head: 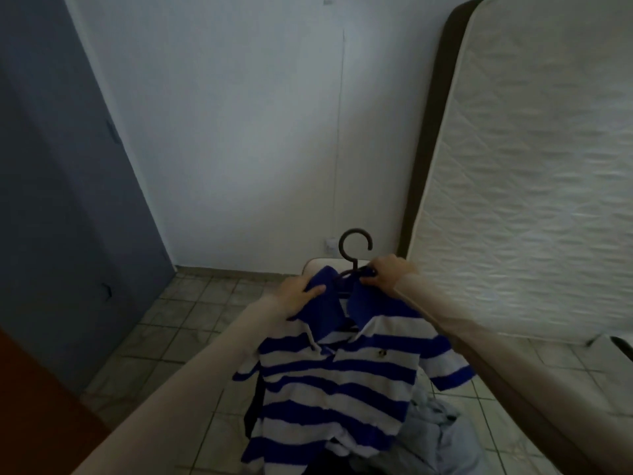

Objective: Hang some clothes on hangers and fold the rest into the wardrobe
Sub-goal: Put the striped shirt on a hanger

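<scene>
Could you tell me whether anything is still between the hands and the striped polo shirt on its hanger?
Nothing visible is. The left hand already grips the blue collar of the striped polo shirt, and the right hand holds the dark hanger just below its hook. No wardrobe rail is in view, so that path cannot be judged.

Upright mattress point(534, 159), tiled floor point(191, 323)

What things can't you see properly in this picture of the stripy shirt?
- Dark plastic hanger, head view: only its hook shows; the blue-and-white striped polo shirt covers its arms.
- Left hand: its fingers disappear behind the shirt's blue collar.
- Right hand: its fingertips are tucked at the hanger's neck.
- Pale blue clothes pile: cut off by the bottom edge, partly under the shirt.
- Wardrobe rail: not visible.
</scene>
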Motion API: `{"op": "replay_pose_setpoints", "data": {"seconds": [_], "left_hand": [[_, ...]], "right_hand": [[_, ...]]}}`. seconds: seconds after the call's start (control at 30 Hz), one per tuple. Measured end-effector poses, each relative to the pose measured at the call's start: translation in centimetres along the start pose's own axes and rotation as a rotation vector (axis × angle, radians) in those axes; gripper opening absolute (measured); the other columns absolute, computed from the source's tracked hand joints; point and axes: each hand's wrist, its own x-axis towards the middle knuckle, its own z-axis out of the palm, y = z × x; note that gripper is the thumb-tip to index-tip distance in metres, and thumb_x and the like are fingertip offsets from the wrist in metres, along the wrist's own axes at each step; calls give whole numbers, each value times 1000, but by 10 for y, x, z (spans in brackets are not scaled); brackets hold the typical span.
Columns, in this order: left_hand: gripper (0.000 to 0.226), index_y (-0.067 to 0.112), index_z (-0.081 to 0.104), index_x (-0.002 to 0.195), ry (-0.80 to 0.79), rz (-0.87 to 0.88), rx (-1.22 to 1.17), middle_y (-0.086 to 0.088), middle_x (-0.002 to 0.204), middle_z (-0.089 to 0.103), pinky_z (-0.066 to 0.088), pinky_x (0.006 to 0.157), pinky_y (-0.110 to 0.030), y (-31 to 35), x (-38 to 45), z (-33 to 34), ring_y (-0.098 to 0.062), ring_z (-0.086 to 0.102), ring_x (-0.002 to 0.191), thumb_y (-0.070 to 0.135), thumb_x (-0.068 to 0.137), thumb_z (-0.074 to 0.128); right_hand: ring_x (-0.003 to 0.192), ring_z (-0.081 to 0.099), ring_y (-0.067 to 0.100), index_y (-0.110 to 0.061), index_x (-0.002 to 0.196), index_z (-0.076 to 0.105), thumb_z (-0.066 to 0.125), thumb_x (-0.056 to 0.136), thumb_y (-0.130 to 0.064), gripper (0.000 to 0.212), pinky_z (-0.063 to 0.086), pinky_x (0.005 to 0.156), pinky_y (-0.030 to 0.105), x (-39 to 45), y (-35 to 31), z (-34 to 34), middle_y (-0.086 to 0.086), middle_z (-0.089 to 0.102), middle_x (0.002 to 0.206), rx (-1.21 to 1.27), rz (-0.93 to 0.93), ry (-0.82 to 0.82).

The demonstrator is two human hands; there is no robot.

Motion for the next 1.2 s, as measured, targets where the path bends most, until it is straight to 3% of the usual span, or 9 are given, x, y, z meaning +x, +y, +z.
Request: {"op": "replay_pose_setpoints", "data": {"seconds": [0.1,0.27,0.37,0.5,0.67,0.8,1.03,1.2], "left_hand": [[48,12,42,137,-68,-14,78,-10,133,53,40,85,-24,-2,21,9,-25,53,116,32,95,52],[34,5,50,129,57,-16,-11,-15,125,57,35,72,-18,1,53,18,-26,54,112,18,97,48],[33,6,51,128,136,-24,-93,-15,124,58,40,80,-23,1,72,14,-28,55,111,17,97,49],[27,4,54,117,284,-18,9,-16,114,61,45,87,-37,3,109,-3,-30,57,105,19,96,51],[36,10,49,127,410,15,117,-12,126,55,36,102,-42,7,161,-15,-28,49,117,16,92,54],[51,12,38,138,402,32,93,-11,140,40,25,112,-38,0,198,-7,-26,32,132,10,90,54],[59,7,34,140,303,12,72,-14,140,37,24,112,-40,-36,246,25,-29,34,131,6,86,58],[58,9,26,146,281,-22,-77,-15,152,18,22,114,-45,-58,269,38,-28,19,140,9,94,52]], "right_hand": [[106,59,24,-18,124,58,49,95,-37,36,47,89,34,25,18,10,7,62,118,-9,-1,-39],[90,61,23,-11,119,59,46,97,-33,33,47,81,32,63,36,12,11,64,109,53,-33,-66],[97,60,27,-9,117,59,41,99,-34,36,45,78,32,83,39,9,13,63,109,23,-25,-8],[97,60,28,-9,114,59,35,100,-35,38,43,73,33,113,44,-2,13,62,108,18,17,139],[96,60,30,-3,109,61,38,101,-28,35,40,68,32,155,59,-20,15,61,107,38,111,334],[99,59,31,1,109,61,40,101,-22,32,40,70,32,185,71,-24,16,59,110,114,188,386],[101,58,31,2,112,59,44,99,-19,29,43,77,33,226,81,9,18,58,114,248,191,312],[112,50,34,0,127,43,43,98,-15,33,41,91,36,247,81,27,19,39,132,299,197,254]]}}
